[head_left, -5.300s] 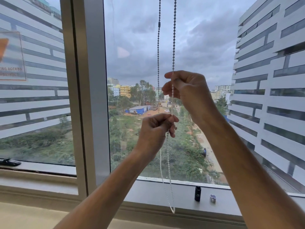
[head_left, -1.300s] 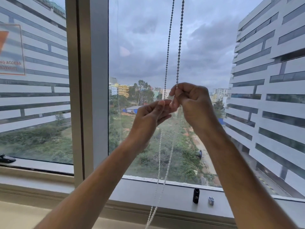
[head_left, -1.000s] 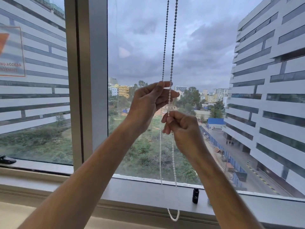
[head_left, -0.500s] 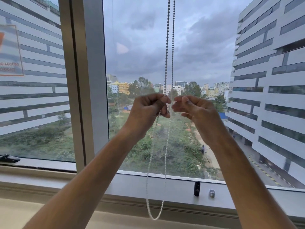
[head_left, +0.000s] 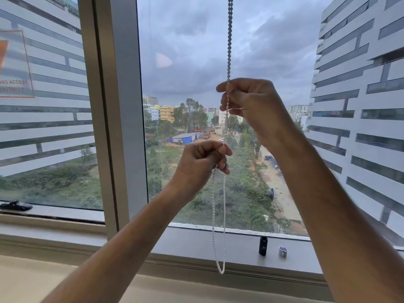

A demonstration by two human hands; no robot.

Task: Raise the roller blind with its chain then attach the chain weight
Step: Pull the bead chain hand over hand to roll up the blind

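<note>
White beaded chain [head_left: 228, 40] hangs in front of the glass and passes through both hands. The right hand [head_left: 251, 106] is the upper one; its fingers are clamped together on the chain above the skyline. The left hand [head_left: 200, 164] sits lower and slightly left, closed in a fist, its thumb and fingers pinched on the chain. The two hands are apart, with a short run of chain between them.

Below the left hand, two strands hang side by side, close together, and join in one loop [head_left: 220, 268] just in front of the sill [head_left: 196, 243]. Above the right hand, the strands overlap and read as a single line up to the top edge of the view.

Two small parts stand on the sill, right of the loop and clear of it: one black cylinder [head_left: 263, 246], upright, and one small grey piece [head_left: 282, 251] just beside it on the right. Which one is the chain weight cannot be told.

One vertical frame post [head_left: 122, 106] stands left of the hands, well apart from the chain. The sill is bare between the post and the loop. One black handle [head_left: 15, 205] lies on the left pane's lower edge. One notice [head_left: 15, 64] with orange lettering is stuck to the left pane.
</note>
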